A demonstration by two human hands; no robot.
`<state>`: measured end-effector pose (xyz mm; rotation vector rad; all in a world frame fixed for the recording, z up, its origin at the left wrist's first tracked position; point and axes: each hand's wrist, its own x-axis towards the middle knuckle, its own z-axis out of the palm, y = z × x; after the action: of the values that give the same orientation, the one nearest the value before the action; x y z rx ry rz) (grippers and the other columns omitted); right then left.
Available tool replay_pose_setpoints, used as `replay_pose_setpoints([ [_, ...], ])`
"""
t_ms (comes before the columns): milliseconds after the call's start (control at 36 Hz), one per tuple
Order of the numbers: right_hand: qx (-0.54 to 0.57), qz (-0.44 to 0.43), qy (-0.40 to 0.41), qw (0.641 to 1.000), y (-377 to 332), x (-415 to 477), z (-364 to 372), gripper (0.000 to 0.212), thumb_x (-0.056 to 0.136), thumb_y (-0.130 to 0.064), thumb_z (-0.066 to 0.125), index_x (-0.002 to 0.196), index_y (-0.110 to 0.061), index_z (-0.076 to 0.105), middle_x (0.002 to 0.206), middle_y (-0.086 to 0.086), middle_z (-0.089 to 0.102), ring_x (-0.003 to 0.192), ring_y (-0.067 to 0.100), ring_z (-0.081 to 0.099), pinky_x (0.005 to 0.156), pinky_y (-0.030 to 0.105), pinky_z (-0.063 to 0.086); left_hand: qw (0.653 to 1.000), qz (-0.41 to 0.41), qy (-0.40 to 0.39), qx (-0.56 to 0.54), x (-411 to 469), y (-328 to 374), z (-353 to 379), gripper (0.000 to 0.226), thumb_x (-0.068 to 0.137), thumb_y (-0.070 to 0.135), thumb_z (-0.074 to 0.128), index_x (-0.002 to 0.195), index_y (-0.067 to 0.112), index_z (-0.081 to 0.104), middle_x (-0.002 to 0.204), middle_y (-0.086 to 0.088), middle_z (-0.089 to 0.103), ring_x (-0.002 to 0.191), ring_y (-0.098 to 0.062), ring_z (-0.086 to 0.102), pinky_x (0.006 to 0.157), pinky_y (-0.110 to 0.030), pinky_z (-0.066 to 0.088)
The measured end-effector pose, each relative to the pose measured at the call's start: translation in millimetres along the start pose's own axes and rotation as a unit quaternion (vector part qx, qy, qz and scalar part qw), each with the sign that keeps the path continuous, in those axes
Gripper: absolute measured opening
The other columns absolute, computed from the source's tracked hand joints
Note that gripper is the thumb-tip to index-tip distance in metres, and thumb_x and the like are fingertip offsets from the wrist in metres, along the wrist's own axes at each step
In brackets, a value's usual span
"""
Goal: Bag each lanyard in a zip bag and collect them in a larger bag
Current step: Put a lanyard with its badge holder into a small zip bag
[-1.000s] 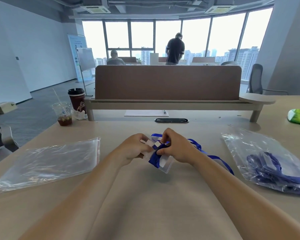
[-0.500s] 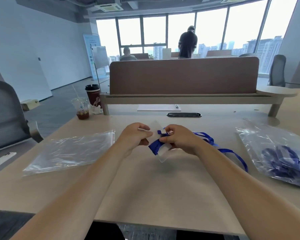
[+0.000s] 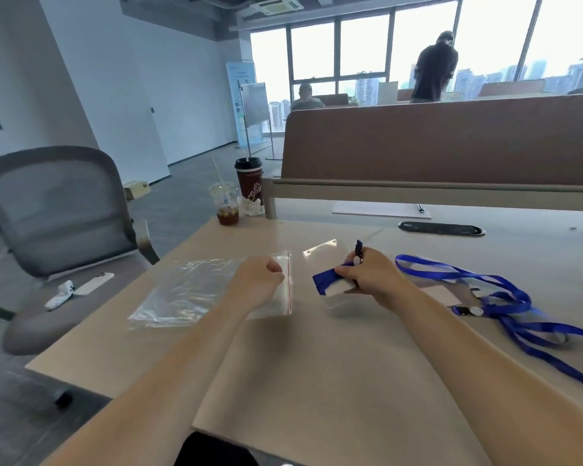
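Note:
My right hand (image 3: 367, 277) grips a folded blue lanyard (image 3: 323, 280) that sits in a small clear zip bag (image 3: 334, 295), held just above the table. My left hand (image 3: 256, 284) lies with curled fingers on the red-lined mouth of a large clear zip bag (image 3: 196, 290), which lies flat on the table to the left. A small clear sleeve (image 3: 320, 251) lies flat between and behind my hands. Loose blue lanyards (image 3: 492, 294) sprawl on the table to the right of my right hand.
An iced drink cup (image 3: 225, 206) and a dark coffee cup (image 3: 249, 179) stand at the table's far left corner. A grey office chair (image 3: 58, 210) with a phone (image 3: 93, 284) on its seat stands to the left. A brown divider (image 3: 451, 142) closes the far side.
My left hand let go of the small bag and moved left onto the large bag's mouth. My right hand keeps the bagged lanyard. The view turned left, and the right-hand bag of lanyards is out of sight.

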<state>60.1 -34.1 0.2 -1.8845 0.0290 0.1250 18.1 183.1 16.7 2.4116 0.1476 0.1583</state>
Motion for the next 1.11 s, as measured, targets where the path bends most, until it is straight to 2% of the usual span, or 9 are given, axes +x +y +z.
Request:
replay_pose_setpoints([
  [111, -0.013, 0.020, 0.010, 1.000, 0.8, 17.5, 12.6, 0.036, 0.087, -0.013, 0.074, 0.115, -0.005, 0.054, 0.112, 0.012, 0.059, 0.103, 0.027, 0.062, 0.081, 0.044, 0.061, 0.998, -0.002, -0.005, 0.068, 12.6, -13.5, 0.3, 0.013, 0.090, 0.019, 0.064, 0.096, 0.011, 0.073, 0.103, -0.005, 0.070, 0.092, -0.020, 0.060, 0.080, -0.026, 0.042],
  [194, -0.038, 0.013, 0.019, 0.999, 4.5, 25.7, 20.4, 0.028, 0.087, -0.014, 0.072, 0.106, -0.006, 0.054, 0.100, 0.011, 0.056, 0.086, 0.024, 0.057, 0.078, 0.040, 0.057, 0.994, -0.008, -0.026, 0.105, 23.3, -16.7, 6.9, 0.021, 0.091, 0.027, 0.065, 0.103, 0.012, 0.070, 0.110, -0.005, 0.068, 0.098, -0.021, 0.059, 0.084, -0.027, 0.042],
  [278, -0.053, 0.006, 0.038, 0.998, 8.0, 32.7, 25.6, 0.016, 0.086, -0.012, 0.072, 0.093, -0.008, 0.058, 0.093, 0.013, 0.060, 0.082, 0.025, 0.057, 0.082, 0.046, 0.054, 0.992, -0.019, -0.036, 0.121, 32.1, -17.8, 17.0, 0.040, 0.088, 0.044, 0.067, 0.113, 0.012, 0.066, 0.116, -0.006, 0.065, 0.106, -0.024, 0.060, 0.093, -0.034, 0.046],
  [361, -0.061, 0.010, 0.048, 0.997, 9.7, 36.2, 27.3, 0.013, 0.087, -0.011, 0.072, 0.093, -0.008, 0.060, 0.093, 0.012, 0.061, 0.085, 0.024, 0.058, 0.087, 0.046, 0.054, 0.988, -0.028, -0.032, 0.147, 37.6, -20.3, 27.7, 0.063, 0.083, 0.059, 0.066, 0.123, 0.011, 0.061, 0.120, -0.006, 0.064, 0.107, -0.024, 0.060, 0.089, -0.035, 0.045],
  [472, -0.071, 0.018, 0.039, 0.997, 10.4, 36.9, 26.3, 0.012, 0.089, -0.012, 0.070, 0.098, -0.007, 0.063, 0.092, 0.011, 0.062, 0.083, 0.023, 0.059, 0.087, 0.047, 0.056, 0.987, -0.027, -0.016, 0.161, 38.7, -19.0, 37.5, 0.074, 0.082, 0.061, 0.068, 0.133, 0.010, 0.054, 0.130, -0.006, 0.060, 0.116, -0.024, 0.058, 0.093, -0.032, 0.042],
  [667, -0.075, 0.028, 0.032, 0.996, 9.3, 33.7, 21.5, 0.011, 0.089, -0.012, 0.070, 0.094, -0.012, 0.060, 0.087, 0.005, 0.059, 0.088, 0.024, 0.060, 0.091, 0.050, 0.056, 0.982, -0.021, -0.012, 0.189, 38.9, -16.2, 42.3, 0.040, 0.090, 0.029, 0.062, 0.122, 0.006, 0.059, 0.121, -0.011, 0.063, 0.110, -0.027, 0.060, 0.083, -0.029, 0.041],
  [778, -0.082, 0.031, 0.026, 0.996, 7.4, 31.8, 18.8, 0.014, 0.091, -0.014, 0.070, 0.101, -0.011, 0.060, 0.090, 0.004, 0.059, 0.092, 0.024, 0.061, 0.092, 0.048, 0.056, 0.981, -0.027, -0.013, 0.190, 38.3, -15.3, 43.8, 0.055, 0.091, 0.043, 0.063, 0.132, 0.006, 0.054, 0.130, -0.009, 0.060, 0.118, -0.027, 0.057, 0.095, -0.033, 0.043],
  [861, -0.088, 0.029, 0.028, 0.995, 6.5, 30.6, 18.0, 0.016, 0.091, -0.015, 0.070, 0.103, -0.011, 0.060, 0.094, 0.006, 0.060, 0.094, 0.024, 0.061, 0.093, 0.046, 0.056, 0.981, -0.027, -0.022, 0.191, 37.9, -15.7, 44.9, 0.065, 0.087, 0.051, 0.066, 0.134, 0.008, 0.052, 0.128, -0.007, 0.061, 0.116, -0.025, 0.058, 0.094, -0.033, 0.043],
  [1111, -0.078, 0.025, 0.019, 0.996, 4.2, 25.2, 17.6, 0.019, 0.091, -0.013, 0.069, 0.108, -0.006, 0.062, 0.092, 0.005, 0.058, 0.088, 0.021, 0.058, 0.090, 0.047, 0.056, 0.983, -0.013, -0.012, 0.183, 39.5, -14.3, 41.7, 0.026, 0.090, 0.020, 0.050, 0.110, 0.008, 0.062, 0.106, -0.008, 0.066, 0.095, -0.025, 0.061, 0.077, -0.029, 0.043],
])
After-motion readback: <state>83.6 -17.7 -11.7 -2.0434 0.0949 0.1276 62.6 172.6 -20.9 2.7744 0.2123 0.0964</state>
